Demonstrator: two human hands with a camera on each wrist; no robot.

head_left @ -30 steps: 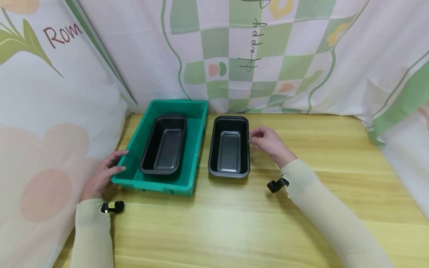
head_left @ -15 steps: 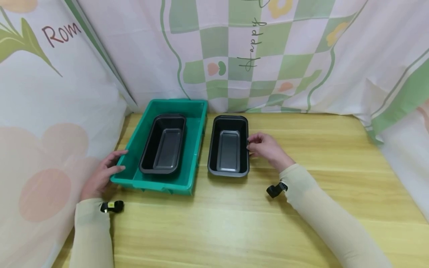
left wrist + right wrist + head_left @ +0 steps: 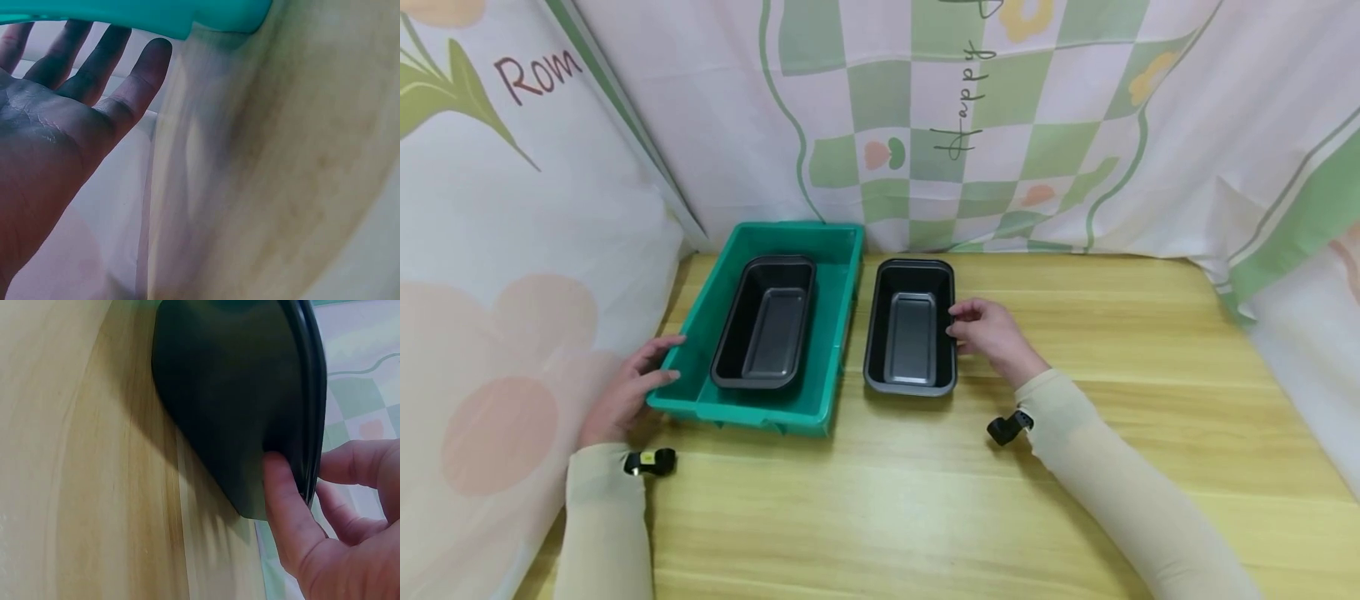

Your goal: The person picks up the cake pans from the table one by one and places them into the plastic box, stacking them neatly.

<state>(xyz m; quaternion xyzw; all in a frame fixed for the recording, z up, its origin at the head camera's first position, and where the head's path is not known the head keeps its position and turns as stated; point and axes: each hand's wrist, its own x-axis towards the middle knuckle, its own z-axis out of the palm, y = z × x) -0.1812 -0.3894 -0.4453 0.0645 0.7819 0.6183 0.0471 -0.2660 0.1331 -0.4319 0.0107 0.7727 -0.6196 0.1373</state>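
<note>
A dark loaf pan (image 3: pixel 913 375) stands on the table to the right of a green plastic tray (image 3: pixel 760 414). With my right hand (image 3: pixel 996 337) I pinch the pan's right rim. In the right wrist view one finger (image 3: pixel 287 506) presses the outer wall under the rim, and other fingertips meet the rim's far side. A second dark loaf pan (image 3: pixel 771 333) lies inside the tray. My left hand (image 3: pixel 628 392) rests at the tray's left edge with its fingers extended. In the left wrist view those fingers (image 3: pixel 140 75) reach up to the tray's underside, their tips partly hidden.
The wooden table (image 3: pixel 880 517) spreads out in front of the tray and pans. Patterned cloth (image 3: pixel 940 167) hangs behind it and also along both sides. Each wrist carries a small black camera, such as the right camera (image 3: pixel 1009 427).
My right hand has shifted slightly left and down along the pan's right side, and its fingertips now overlap the rim. Both pans, the tray and my left hand look unmoved.
</note>
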